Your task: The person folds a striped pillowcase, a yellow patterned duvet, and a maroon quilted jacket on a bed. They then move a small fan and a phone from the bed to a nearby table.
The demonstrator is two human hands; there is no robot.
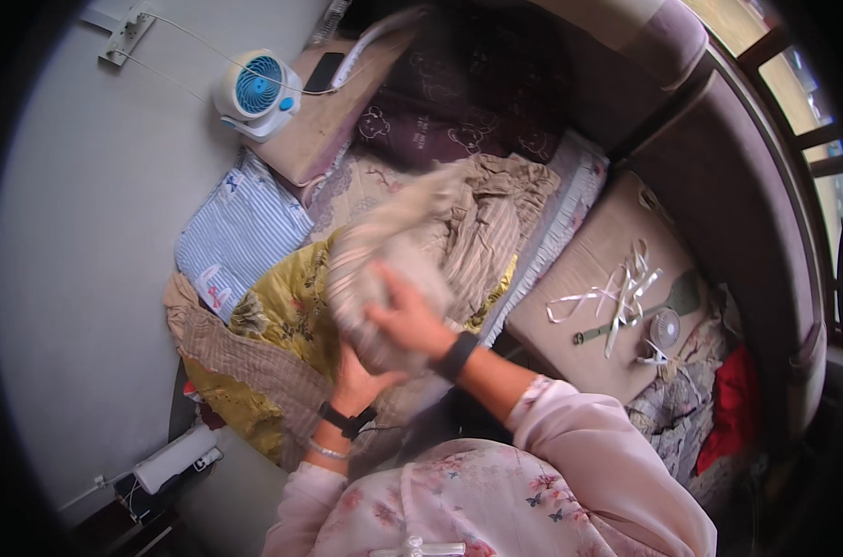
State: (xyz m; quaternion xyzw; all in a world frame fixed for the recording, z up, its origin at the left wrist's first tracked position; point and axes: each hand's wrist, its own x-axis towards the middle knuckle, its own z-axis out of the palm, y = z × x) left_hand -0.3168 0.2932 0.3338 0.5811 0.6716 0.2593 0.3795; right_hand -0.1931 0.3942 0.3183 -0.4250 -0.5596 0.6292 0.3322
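Both my hands are on a bunched, striped beige cloth (365, 278), blurred by motion. My left hand (358, 383) grips its lower edge, thumb pointing right. Higher up and to the right, my right hand (411, 317) presses or holds the same cloth; its fingertips are partly blurred. The cloth runs up to a rumpled striped part (491, 216) on the bed. Beneath lies a yellow floral satin quilt (289, 299), with a brown crinkled fabric (254, 369) across its left side.
A blue-striped pillow (247, 223) lies left, below a white-and-blue fan (258, 90) and a phone (324, 73). At right, a beige sofa cushion (567, 278) bears white ribbons (626, 292), a green flyswatter-like tool (682, 292) and a small clip fan (663, 331). Dark printed bedding (449, 125) lies beyond.
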